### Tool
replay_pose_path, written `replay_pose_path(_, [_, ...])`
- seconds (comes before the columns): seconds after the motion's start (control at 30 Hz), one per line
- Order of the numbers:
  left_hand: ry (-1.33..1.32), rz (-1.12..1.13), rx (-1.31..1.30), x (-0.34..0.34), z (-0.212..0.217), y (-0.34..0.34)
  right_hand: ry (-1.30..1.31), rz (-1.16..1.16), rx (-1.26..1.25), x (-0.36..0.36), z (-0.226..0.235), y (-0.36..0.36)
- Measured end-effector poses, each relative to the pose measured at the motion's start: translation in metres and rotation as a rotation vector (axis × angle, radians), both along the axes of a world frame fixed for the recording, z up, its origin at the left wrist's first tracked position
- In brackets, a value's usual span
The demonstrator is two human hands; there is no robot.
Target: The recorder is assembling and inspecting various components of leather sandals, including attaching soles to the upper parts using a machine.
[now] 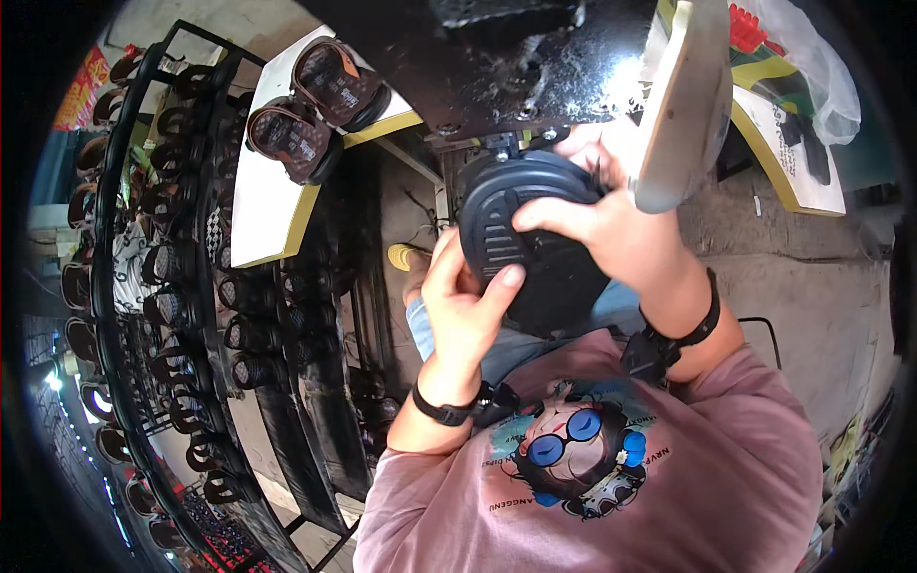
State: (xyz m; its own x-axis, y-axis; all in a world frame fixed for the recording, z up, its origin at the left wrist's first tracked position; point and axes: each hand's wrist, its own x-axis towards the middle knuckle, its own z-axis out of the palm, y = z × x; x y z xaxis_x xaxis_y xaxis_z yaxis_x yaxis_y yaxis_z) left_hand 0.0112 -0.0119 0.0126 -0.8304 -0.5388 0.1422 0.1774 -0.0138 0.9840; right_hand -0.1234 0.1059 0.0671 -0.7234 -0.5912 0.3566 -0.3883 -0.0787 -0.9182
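A black shoe sole or slipper (554,277) with a ridged patch and a rounded end is held between my two hands, just below a black machine head (487,86). My left hand (463,296) grips its left edge, the thumb on top and the fingers curled beneath. On the right side, my right hand (626,224) presses its thumb near the ridges, and its other fingers reach round the far edge, partly hidden. Small metal fittings (506,148) of the machine sit right at the sole's far rim, and I cannot tell whether they touch it.
A pale, round-ended board (678,105) stands close beside my right hand. On a white and yellow shelf (272,224) at the left rest two brown patterned sandals (315,105). Farther left, a black rack (110,258) carries many sandals. Another white and yellow shelf (793,162) holds a clear plastic bag (821,67).
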Motion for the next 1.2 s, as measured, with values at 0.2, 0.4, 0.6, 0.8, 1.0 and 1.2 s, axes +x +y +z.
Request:
replay_pose_path(0.2, [-0.038, -0.364, 0.091, -0.032, 0.028, -0.018, 0.481, -0.044, 0.192, -0.024, 0.012, 0.0])
replay_pose_path(0.4, [0.127, -0.2, 0.167, -0.032, 0.019, 0.011, 0.585, -0.351, -0.043, -0.016, 0.013, 0.005])
replay_pose_path(0.6, [0.279, -0.032, 0.456, -0.018, 0.002, 0.022, 0.463, 0.497, 0.042, 0.048, -0.077, 0.055])
replay_pose_path(0.8, [0.312, 0.074, 0.614, -0.004, -0.019, 0.015, -0.674, 0.336, -0.46, 0.021, -0.119, 0.064])
replay_pose_path(1.0, [0.245, 0.202, 0.754, -0.005, -0.027, -0.011, -0.513, 0.13, -0.562, 0.03, -0.072, 0.015])
replay_pose_path(1.2, [0.078, 0.601, -0.033, 0.004, 0.025, -0.086, -0.594, 0.277, -0.472, 0.044, -0.057, -0.017])
